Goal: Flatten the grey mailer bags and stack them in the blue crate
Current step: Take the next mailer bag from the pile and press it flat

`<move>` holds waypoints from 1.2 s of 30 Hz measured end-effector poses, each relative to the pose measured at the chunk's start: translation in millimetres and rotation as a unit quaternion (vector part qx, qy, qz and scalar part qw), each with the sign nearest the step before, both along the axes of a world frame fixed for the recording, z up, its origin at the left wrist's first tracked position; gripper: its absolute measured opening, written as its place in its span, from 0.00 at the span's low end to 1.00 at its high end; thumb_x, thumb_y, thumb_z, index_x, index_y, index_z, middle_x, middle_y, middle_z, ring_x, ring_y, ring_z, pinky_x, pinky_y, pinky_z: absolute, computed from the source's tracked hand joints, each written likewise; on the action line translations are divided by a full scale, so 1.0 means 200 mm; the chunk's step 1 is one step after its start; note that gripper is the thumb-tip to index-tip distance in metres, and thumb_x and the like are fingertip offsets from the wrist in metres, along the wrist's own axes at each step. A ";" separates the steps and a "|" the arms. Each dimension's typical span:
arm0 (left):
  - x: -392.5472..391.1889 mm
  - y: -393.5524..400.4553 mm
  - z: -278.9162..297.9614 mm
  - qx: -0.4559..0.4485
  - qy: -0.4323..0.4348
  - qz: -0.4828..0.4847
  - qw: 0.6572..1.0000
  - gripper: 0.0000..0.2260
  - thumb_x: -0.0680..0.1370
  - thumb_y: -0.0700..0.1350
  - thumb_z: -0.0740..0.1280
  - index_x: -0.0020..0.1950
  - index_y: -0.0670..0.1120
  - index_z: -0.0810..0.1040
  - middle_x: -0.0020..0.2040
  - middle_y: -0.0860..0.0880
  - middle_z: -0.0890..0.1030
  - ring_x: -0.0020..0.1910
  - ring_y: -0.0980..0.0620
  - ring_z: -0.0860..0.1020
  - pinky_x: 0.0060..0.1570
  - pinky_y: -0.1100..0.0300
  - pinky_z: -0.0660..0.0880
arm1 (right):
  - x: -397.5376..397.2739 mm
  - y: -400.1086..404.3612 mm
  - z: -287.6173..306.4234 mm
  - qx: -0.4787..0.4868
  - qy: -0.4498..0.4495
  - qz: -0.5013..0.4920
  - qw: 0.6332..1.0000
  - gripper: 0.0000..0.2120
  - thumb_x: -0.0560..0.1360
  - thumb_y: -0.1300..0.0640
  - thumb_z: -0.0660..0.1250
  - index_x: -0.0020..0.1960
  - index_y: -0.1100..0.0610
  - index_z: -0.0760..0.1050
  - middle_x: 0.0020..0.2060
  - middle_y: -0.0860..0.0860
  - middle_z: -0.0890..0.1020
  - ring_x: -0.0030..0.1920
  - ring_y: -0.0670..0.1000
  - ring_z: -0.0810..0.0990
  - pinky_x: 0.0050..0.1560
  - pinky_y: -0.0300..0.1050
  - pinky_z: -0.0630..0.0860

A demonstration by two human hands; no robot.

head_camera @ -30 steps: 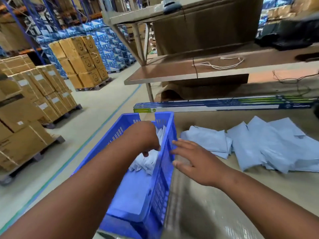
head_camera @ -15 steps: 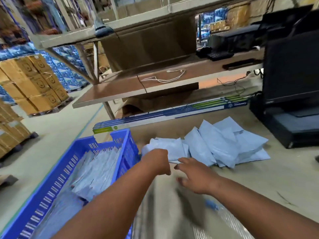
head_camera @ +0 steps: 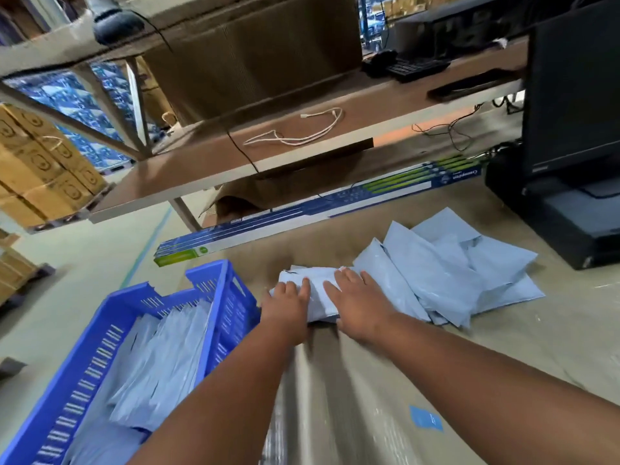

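Both hands lie on one grey mailer bag at the near left end of the pile on the worktop. The left hand rests on the bag's left part, its fingers lying close together and roughly flat on the plastic. The right hand presses the bag's right part, its fingers straight and slightly spread, thumb pointing toward the left hand. Neither hand curls round the bag.

Just to the right, touching this bag, the rest of the loose mailer bags overlap each other in an untidy heap. The blue crate stands just left of the worktop's edge, close beside the left hand, and holds mailer bags already stacked inside it.

Behind the heap a long blue and white carton lies along the worktop. A black monitor stands at the far right, and a white cable lies on the brown shelf above.
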State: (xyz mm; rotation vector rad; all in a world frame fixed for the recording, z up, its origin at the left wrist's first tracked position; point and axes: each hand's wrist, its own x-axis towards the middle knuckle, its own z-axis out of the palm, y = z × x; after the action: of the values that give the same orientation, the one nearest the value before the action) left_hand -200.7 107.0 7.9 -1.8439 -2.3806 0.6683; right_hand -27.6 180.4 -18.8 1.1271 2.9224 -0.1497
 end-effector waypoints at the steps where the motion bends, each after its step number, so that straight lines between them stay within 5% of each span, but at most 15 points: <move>1: -0.01 0.02 -0.02 0.000 0.012 -0.002 1.000 0.51 0.70 0.55 0.74 0.85 0.50 0.47 0.72 0.43 0.69 0.72 0.40 0.67 0.69 0.37 0.66 | -0.01 0.02 -0.02 0.006 -0.011 -0.001 1.000 0.40 0.79 0.46 0.68 0.85 0.50 0.52 0.83 0.58 0.53 0.83 0.61 0.50 0.81 0.63 0.50; 7: -0.02 0.08 -0.03 0.016 -0.006 0.004 1.000 0.39 0.71 0.51 0.70 0.79 0.52 0.57 0.71 0.44 0.70 0.70 0.40 0.70 0.75 0.31 0.58 | -0.01 0.06 -0.10 0.045 -0.004 0.010 0.999 0.44 0.75 0.45 0.71 0.85 0.51 0.54 0.76 0.58 0.66 0.76 0.63 0.64 0.80 0.64 0.53; 13: 0.08 -0.02 -0.06 0.025 -0.022 0.049 0.998 0.43 0.71 0.52 0.68 0.83 0.46 0.53 0.70 0.44 0.67 0.70 0.40 0.68 0.73 0.25 0.57 | 0.08 0.01 -0.15 0.092 0.057 0.068 0.992 0.36 0.73 0.57 0.66 0.81 0.55 0.66 0.67 0.58 0.74 0.66 0.64 0.73 0.77 0.66 0.63; 17: 0.24 -0.22 -0.11 0.062 -0.020 0.007 0.998 0.43 0.72 0.56 0.67 0.83 0.45 0.56 0.75 0.42 0.63 0.73 0.38 0.65 0.74 0.27 0.52 | 0.29 -0.11 -0.20 0.086 0.110 0.107 0.984 0.34 0.74 0.61 0.49 0.80 0.56 0.69 0.78 0.59 0.71 0.78 0.64 0.69 0.79 0.63 0.64; 21: 0.44 -0.46 -0.23 0.039 -0.078 -0.044 0.995 0.44 0.74 0.54 0.65 0.86 0.43 0.49 0.85 0.37 0.42 0.85 0.36 0.45 0.80 0.32 0.42 | 0.61 -0.29 -0.28 0.062 0.158 0.119 0.978 0.39 0.71 0.68 0.66 0.81 0.52 0.68 0.80 0.55 0.69 0.77 0.59 0.71 0.77 0.55 0.66; 24: 0.57 -0.65 -0.35 0.078 -0.166 -0.110 0.977 0.44 0.69 0.51 0.64 0.84 0.41 0.59 0.85 0.38 0.56 0.83 0.36 0.58 0.81 0.37 0.56 | 0.87 -0.41 -0.33 0.046 0.148 0.135 0.979 0.45 0.65 0.69 0.74 0.80 0.51 0.70 0.80 0.52 0.69 0.77 0.56 0.70 0.77 0.49 0.66; 27: 0.66 -0.84 -0.43 0.117 -0.213 -0.174 0.954 0.40 0.70 0.52 0.65 0.82 0.40 0.66 0.82 0.40 0.65 0.81 0.40 0.65 0.76 0.38 0.67 | 1.12 -0.52 -0.38 0.048 0.106 0.158 0.981 0.41 0.71 0.69 0.62 0.83 0.49 0.65 0.82 0.50 0.66 0.80 0.55 0.67 0.79 0.48 0.59; 30: 0.73 -0.99 -0.45 0.158 -0.219 -0.204 0.941 0.36 0.77 0.54 0.66 0.83 0.41 0.64 0.84 0.41 0.63 0.83 0.42 0.61 0.76 0.36 0.66 | 1.31 -0.60 -0.40 0.018 0.085 0.156 0.984 0.38 0.76 0.67 0.49 0.85 0.46 0.58 0.85 0.47 0.58 0.84 0.51 0.58 0.79 0.49 0.54; 34: 0.83 -1.10 -0.49 0.161 -0.207 -0.178 0.948 0.37 0.84 0.63 0.60 0.86 0.43 0.56 0.86 0.44 0.56 0.85 0.42 0.54 0.78 0.34 0.61 | 1.47 -0.67 -0.40 0.004 0.085 0.142 0.986 0.40 0.77 0.69 0.58 0.86 0.47 0.56 0.86 0.46 0.55 0.85 0.51 0.54 0.80 0.52 0.54; 36: 0.87 -1.13 -0.50 0.167 -0.216 -0.159 0.949 0.38 0.84 0.65 0.58 0.87 0.45 0.55 0.87 0.44 0.54 0.86 0.42 0.52 0.77 0.33 0.61 | 1.54 -0.70 -0.38 0.005 0.087 0.132 0.987 0.38 0.77 0.68 0.55 0.85 0.48 0.59 0.85 0.47 0.57 0.84 0.52 0.56 0.79 0.53 0.56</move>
State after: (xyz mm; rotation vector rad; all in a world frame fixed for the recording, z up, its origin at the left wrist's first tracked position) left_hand -27.3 -119.8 -92.6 -2.3064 -2.1416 -0.1789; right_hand 279.6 39.8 -93.9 0.7508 3.1928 -0.2399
